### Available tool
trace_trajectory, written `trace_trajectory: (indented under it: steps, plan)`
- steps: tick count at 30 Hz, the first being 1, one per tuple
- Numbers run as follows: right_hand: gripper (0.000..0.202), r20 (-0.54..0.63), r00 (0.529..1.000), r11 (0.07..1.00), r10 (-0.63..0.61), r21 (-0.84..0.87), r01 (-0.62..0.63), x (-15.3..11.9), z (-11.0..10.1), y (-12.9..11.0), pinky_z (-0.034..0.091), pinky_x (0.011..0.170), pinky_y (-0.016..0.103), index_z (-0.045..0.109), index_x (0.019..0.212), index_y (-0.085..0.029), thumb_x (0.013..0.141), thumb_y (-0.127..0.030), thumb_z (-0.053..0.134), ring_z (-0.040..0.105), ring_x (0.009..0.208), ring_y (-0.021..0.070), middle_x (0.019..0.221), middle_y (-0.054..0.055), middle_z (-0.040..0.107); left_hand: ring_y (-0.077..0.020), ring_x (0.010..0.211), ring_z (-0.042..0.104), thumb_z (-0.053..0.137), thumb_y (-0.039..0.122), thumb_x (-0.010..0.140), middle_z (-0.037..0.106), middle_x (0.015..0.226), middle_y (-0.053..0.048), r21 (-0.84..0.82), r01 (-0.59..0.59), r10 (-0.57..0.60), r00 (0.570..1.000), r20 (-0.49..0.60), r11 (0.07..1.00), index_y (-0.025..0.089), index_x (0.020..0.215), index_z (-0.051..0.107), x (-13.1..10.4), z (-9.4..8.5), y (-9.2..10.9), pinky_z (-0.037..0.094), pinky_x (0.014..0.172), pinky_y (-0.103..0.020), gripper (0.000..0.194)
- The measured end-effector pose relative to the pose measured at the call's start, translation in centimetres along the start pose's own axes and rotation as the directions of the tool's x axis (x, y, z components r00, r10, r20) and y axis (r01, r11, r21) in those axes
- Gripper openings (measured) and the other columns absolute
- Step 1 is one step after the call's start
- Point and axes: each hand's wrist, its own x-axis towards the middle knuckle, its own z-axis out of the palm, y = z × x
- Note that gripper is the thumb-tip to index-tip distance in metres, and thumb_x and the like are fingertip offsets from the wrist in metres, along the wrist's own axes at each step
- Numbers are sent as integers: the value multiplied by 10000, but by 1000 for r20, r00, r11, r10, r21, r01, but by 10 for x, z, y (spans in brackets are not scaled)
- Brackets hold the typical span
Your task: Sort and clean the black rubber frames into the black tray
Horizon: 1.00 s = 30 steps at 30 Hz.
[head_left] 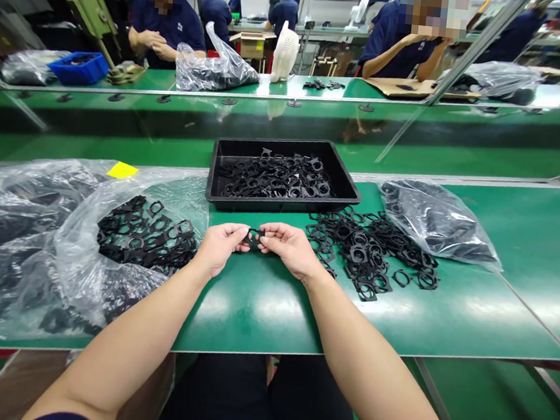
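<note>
Between my two hands is a small black plastic ring part (254, 236), held above the green table (261, 307). My left hand (222, 245) pinches its left side, and my right hand (287, 245) pinches its right side. Just beyond the hands stands a black tray (280, 206) with many similar black parts in it. To the right of my right hand lies a loose pile of black ring parts (363, 244). On the left, an opened clear plastic bag (86, 218) shows black flat parts (151, 234) in its mouth.
A closed clear bag of black parts (437, 222) lies at the right. A yellow label (122, 170) is on the left bag. Across the line, people in dark blue shirts (162, 24) sit by a blue bin (79, 69) and another clear bag (214, 71). A metal post (473, 53) slants at upper right.
</note>
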Motion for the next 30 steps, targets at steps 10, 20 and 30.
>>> trace_trajectory:
  steps: [10, 20, 30]
  plan:
    - [376, 7, 1000, 1000, 9, -17, -9, 0, 0, 2, 504, 591, 242, 649, 910, -143, 601, -297, 801, 617, 625, 117, 741, 19, 652, -111, 616, 589, 743, 388, 642, 661, 731, -52, 37, 50, -51, 998, 43, 998, 105, 805, 661, 1, -3, 2, 451, 560, -228, 337]
    - [376, 22, 1000, 1000, 17, 5, -17, 1, 1, 1, 499, 580, 233, 637, 915, -137, 612, -290, 800, 614, 621, 115, 730, 24, 654, -95, 660, 572, 732, 364, 668, 623, 724, -11, -78, 68, -61, 994, 93, 995, 129, 750, 588, 0, -3, 3, 454, 648, -238, 288]
    - [382, 124, 981, 982, 147, 96, -160, -2, -1, -3, 492, 477, 194, 573, 821, -152, 631, -395, 798, 637, 564, 131, 680, 31, 669, -122, 726, 622, 743, 332, 662, 676, 877, -52, -3, 8, -7, 997, 80, 1000, 124, 922, 646, 0, 0, 4, 484, 703, -271, 347]
